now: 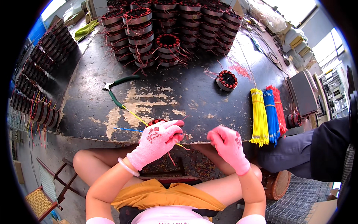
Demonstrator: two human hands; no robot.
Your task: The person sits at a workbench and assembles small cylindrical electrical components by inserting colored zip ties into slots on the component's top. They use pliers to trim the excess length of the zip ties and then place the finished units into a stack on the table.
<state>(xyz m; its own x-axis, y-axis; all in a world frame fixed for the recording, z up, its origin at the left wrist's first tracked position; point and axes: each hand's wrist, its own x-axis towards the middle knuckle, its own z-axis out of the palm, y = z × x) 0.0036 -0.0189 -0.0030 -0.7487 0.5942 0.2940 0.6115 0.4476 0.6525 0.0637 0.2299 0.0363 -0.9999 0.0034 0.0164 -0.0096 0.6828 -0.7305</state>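
Note:
My left hand (pixel 156 142), in a pink glove, is wrapped round a motor stator (pixel 154 122) at the table's near edge. Only the stator's upper rim with red windings shows; the glove hides most of it. A yellow wire (pixel 136 116) and a blue wire (pixel 126 129) stick out to the left of the hand, and loose wire ends show on its right. My right hand (pixel 227 145), also gloved in pink, is raised a little to the right, apart from the stator. Its fingers are pinched together; whatever they hold, if anything, is too small to make out.
Green-handled cutting pliers (pixel 112 89) lie open on the worn black table (pixel 194 97). A single stator (pixel 226 81) sits right, near yellow (pixel 258 117), blue (pixel 271 115) and red wire bundles (pixel 279 108). Stacked stators (pixel 138 35) stand behind. Another person's dark sleeve (pixel 330 149) is at right.

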